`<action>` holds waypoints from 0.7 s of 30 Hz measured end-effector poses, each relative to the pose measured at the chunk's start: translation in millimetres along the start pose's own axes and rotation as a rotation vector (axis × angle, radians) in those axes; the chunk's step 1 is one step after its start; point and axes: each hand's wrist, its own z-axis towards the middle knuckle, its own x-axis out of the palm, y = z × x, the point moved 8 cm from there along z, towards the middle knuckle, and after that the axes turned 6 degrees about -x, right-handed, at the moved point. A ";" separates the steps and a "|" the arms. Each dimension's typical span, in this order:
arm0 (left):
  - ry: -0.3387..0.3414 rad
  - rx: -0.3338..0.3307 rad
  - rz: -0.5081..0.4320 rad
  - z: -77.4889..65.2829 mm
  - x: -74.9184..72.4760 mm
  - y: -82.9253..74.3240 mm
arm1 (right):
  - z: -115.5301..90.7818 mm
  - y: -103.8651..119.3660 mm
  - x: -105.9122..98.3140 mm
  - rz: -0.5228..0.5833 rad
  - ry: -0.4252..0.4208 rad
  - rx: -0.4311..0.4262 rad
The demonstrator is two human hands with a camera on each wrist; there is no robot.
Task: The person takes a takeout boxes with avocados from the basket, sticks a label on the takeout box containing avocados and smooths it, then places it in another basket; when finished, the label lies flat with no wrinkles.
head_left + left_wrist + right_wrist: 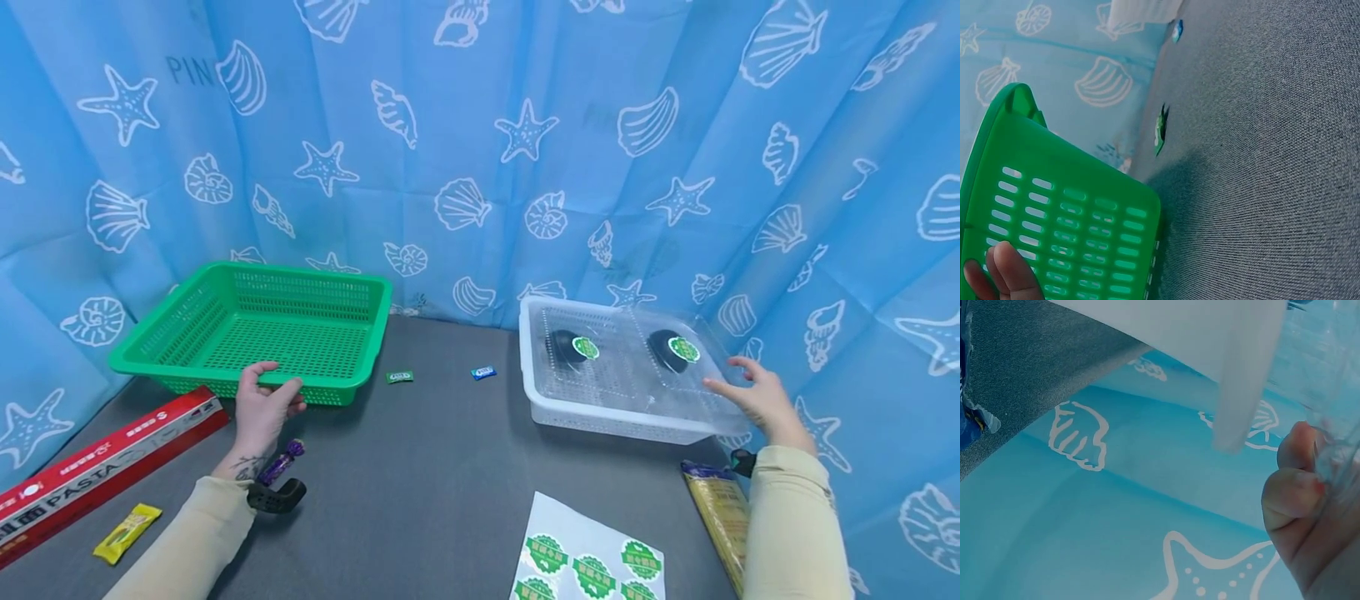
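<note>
At the left stands a green plastic basket (356,385). My left hand (262,408) is at its near rim, thumb and forefinger apart; in the left wrist view several fingertips (1013,269) show against the slotted outer wall, and whether they touch it I cannot tell. On the right, my right hand (765,400) grips the edge of a clear plastic package (630,392). That package lies over the white basket (527,367), with two dark rounded shapes and two round green stickers (585,348) on it. Curled fingers (1294,490) on the clear plastic appear in the right wrist view.
A red pasta box (112,467) lies slanted at the left, near a yellow packet (127,533) and a purple-wrapped sweet (281,462). Two small packets, green (400,377) and blue (483,372), lie mid-table. A sticker sheet (592,533) and a golden packet (716,517) are nearer.
</note>
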 end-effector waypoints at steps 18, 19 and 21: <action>-0.001 0.076 0.121 19.8 -10.9 20.8 | -5.7 11.9 -20.7 -0.088 -0.208 -0.038; -0.028 0.086 0.171 12.4 -10.8 10.6 | -7.4 13.7 -25.1 -0.086 -0.257 -0.036; -0.100 0.121 0.281 -2.3 -11.8 -9.9 | -11.9 19.0 -35.1 -0.064 -0.375 -0.036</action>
